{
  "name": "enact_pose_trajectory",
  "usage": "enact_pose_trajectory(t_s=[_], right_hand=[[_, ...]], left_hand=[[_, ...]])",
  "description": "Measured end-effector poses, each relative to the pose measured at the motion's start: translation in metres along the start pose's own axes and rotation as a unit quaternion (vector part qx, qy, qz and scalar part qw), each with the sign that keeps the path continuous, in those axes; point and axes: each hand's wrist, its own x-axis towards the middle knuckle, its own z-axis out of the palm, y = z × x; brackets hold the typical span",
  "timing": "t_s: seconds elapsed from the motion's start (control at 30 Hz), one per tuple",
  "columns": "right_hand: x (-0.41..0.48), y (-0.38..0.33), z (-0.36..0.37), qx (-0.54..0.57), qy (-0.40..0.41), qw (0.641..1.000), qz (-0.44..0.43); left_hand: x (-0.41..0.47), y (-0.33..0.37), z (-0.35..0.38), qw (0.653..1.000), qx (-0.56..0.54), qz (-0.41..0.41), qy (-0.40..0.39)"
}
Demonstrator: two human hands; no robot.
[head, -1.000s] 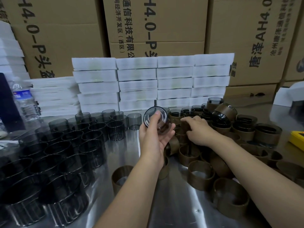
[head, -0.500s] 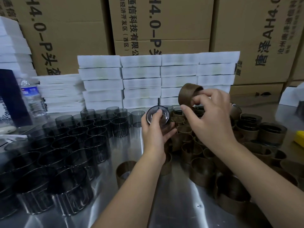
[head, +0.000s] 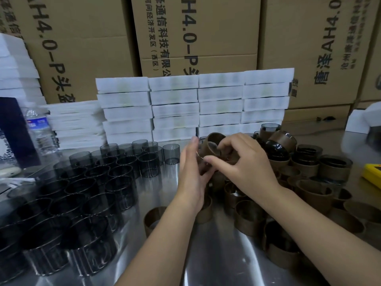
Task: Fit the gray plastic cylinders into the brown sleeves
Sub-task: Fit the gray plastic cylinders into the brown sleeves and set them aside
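Above the middle of the steel table (head: 216,254), my right hand (head: 245,164) pinches a brown sleeve (head: 212,144) by its rim. My left hand (head: 191,174) cups a gray plastic cylinder (head: 201,159) against the sleeve; my fingers hide most of the cylinder, and only its rim shows. Several upright gray cylinders (head: 86,182) stand in rows on the left. Loose brown sleeves (head: 249,217) lie in a heap on the right. Behind the heap sit sleeves with dark cylinders inside (head: 278,145).
White foam trays (head: 185,108) are stacked at the back, in front of cardboard boxes (head: 198,34). A water bottle (head: 39,129) stands at the far left. A yellow object (head: 371,174) lies at the right edge. One brown sleeve (head: 154,219) stands alone near my left forearm.
My right hand lifted a brown sleeve from the heap and brought it down to the cylinder in my left hand. Both hands now meet around the two parts.
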Motion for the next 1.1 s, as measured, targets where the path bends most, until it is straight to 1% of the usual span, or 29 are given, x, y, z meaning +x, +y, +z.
enact_pose_trajectory(t_s=[0.1,0.2,0.23,0.3,0.37,0.4,0.43,0.5,0.57,0.63,0.77,0.87,1.0,1.1], right_hand=[[0.001,0.0,0.0,-0.014,-0.027,0.998,-0.055],[0.0,0.0,-0.001,0.031,-0.066,0.995,-0.068],[-0.001,0.0,-0.001,0.05,-0.067,0.995,-0.059],[-0.003,-0.001,-0.001,0.077,-0.03,0.996,-0.028],[-0.002,-0.003,-0.001,0.112,0.011,0.993,0.032],[0.0,-0.003,-0.001,0.132,0.016,0.989,0.07],[0.002,-0.003,0.0,0.148,0.005,0.983,0.112],[0.004,0.001,0.002,0.164,-0.054,0.966,0.194],[0.004,0.002,0.002,0.174,-0.119,0.947,0.243],[0.003,0.001,0.004,0.2,-0.151,0.933,0.258],[0.006,0.0,0.003,0.29,-0.134,0.906,0.279],[0.009,0.005,0.0,0.327,-0.132,0.889,0.293],[0.011,0.011,-0.001,0.359,-0.139,0.876,0.292],[0.012,0.016,-0.003,0.372,-0.133,0.873,0.284]], left_hand=[[0.001,-0.003,0.001,1.0,0.018,0.009,-0.018],[0.003,-0.005,0.001,1.0,-0.025,-0.008,-0.006],[0.003,-0.004,0.0,0.999,-0.045,-0.016,0.001],[0.005,-0.004,-0.003,0.997,-0.069,-0.023,0.004],[0.006,-0.005,-0.005,0.997,-0.08,-0.022,0.004],[0.006,-0.004,-0.004,0.996,-0.083,-0.022,0.001],[0.005,-0.003,-0.004,0.996,-0.082,-0.019,0.0],[0.003,-0.003,-0.002,0.997,-0.078,-0.012,0.002],[0.003,-0.004,-0.002,0.998,-0.064,-0.004,0.006],[0.004,-0.004,-0.003,0.999,-0.051,-0.003,0.008],[0.001,-0.002,-0.003,0.999,-0.033,0.014,0.008],[-0.002,-0.002,-0.003,0.999,-0.021,0.035,-0.008],[-0.002,-0.003,-0.003,0.999,-0.002,0.051,-0.011],[-0.003,-0.003,-0.003,0.999,0.017,0.046,-0.015]])
